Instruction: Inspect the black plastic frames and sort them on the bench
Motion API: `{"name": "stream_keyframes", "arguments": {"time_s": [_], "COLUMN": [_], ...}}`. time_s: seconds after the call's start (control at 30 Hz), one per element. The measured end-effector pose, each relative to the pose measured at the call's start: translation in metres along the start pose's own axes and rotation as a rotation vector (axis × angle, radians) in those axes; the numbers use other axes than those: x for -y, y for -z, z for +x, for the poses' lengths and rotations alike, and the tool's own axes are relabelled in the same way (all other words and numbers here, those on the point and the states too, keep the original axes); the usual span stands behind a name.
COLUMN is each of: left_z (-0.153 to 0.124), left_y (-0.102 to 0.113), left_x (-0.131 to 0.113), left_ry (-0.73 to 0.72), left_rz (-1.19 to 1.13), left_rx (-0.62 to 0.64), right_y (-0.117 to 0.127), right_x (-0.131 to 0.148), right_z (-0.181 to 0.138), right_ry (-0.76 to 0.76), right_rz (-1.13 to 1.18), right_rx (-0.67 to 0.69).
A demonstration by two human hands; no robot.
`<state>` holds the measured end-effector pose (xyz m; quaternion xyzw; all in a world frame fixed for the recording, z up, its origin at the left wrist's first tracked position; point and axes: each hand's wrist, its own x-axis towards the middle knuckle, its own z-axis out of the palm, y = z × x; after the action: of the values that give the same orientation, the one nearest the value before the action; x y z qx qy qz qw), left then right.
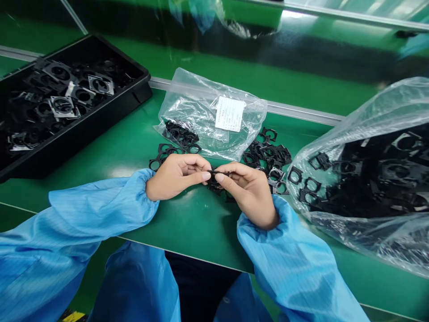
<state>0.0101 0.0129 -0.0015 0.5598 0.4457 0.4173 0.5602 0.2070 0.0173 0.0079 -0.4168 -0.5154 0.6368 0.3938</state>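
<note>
Between both hands, a thin black plastic part (218,172) is held edge-on over the green tabletop. My left hand (182,175) pinches its left end with thumb and fingertips. On the other end, my right hand (250,188) grips with thumb and index finger. The part's face is turned away, so its full shape is hidden. Loose black ring-shaped plastic frames (268,154) lie in a pile just beyond my right hand. A smaller group of similar frames (164,151) sits beyond my left hand, some under the edge of a clear plastic bag (187,96).
At the left stands a black bin (134,91) filled with black and silvery square parts. A large clear bag (321,147) full of black frames lies open at the right. A white printed label (230,114) is on the middle bag. The green table's (194,228) front edge runs before my lap.
</note>
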Motion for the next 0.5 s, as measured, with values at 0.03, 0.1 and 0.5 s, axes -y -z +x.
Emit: {"name": "stream_keyframes", "arguments": {"time_s": [0.03,0.1,0.5], "left_z": [0.0001,0.0003,0.003], "left_y": [0.0001,0.0007,0.0022], "left_x": [-0.0009,-0.003,-0.0015], "left_ry": [0.003,0.009,0.04], "left_rz": [-0.013,-0.046,-0.151], "left_rx": [0.01,0.041,0.05], "right_y": [0.0006,0.0019,-0.0006], "right_x": [0.0012,0.0034,0.0069], "right_z": [0.0002,0.0006,0.0008], "right_ry": [-0.012,-0.031,-0.051], "right_rz": [0.019,0.044,0.1], "right_rx": [0.018,0.059,0.014]}}
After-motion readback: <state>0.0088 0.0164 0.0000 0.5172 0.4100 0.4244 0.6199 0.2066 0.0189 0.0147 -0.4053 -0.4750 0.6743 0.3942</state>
